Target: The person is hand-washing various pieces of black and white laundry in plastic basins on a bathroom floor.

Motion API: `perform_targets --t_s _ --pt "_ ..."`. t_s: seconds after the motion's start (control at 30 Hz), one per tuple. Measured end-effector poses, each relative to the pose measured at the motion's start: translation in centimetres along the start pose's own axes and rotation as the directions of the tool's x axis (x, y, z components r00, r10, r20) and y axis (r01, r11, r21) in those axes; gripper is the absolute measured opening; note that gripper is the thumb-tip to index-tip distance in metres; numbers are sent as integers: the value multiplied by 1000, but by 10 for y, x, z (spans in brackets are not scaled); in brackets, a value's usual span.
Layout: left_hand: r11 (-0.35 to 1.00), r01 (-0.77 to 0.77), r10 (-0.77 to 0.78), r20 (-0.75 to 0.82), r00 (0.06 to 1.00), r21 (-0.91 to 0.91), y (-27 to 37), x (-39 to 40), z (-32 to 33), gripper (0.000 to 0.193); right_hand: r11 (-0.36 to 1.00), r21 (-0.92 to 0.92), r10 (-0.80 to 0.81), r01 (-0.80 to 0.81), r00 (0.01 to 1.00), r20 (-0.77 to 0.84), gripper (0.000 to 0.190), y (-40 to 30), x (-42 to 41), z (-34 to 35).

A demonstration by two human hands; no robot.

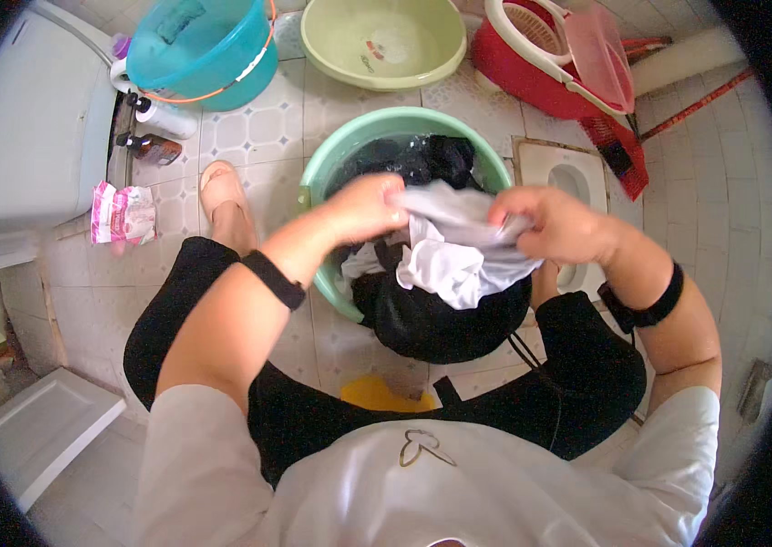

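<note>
Between my knees stands a round green plastic basin (321, 167) with dark wet laundry (386, 164) in water. A white cloth garment (444, 267) is stretched above the basin, partly blurred. My left hand (372, 205) pinches its left edge, while my right hand (553, 222) grips the cloth on the right. The garment's lower folds rest over a bulky black cloth (451, 328) draped across the basin's near rim. The hands hide part of the garment, and the cloth covers much of the basin's inside.
At the back stand a teal bucket (235, 78), a pale green basin (386, 75) and a red mop bucket (516, 68). A squat toilet (591, 205) lies to the right. Pump bottles (160, 150) and a pink-and-white packet (123, 215) sit on the left. Something yellow (382, 395) is below me.
</note>
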State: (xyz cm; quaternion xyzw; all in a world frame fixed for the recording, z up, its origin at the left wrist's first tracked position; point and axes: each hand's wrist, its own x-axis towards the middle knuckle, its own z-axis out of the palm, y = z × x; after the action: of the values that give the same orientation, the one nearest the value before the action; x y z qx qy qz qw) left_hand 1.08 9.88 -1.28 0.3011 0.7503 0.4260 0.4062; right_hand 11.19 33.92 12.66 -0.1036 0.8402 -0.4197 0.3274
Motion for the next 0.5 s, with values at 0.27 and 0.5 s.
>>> perform_targets --t_s 0.27,0.5 --pt "971 -105 63 -194 979 -215 87 -5 -77 38 987 -139 -128 84 930 -346 37 -20 3 -65" --pt "930 228 -193 -145 970 289 -44 39 -38 43 919 -321 254 -230 967 35 44 110 109 -10"
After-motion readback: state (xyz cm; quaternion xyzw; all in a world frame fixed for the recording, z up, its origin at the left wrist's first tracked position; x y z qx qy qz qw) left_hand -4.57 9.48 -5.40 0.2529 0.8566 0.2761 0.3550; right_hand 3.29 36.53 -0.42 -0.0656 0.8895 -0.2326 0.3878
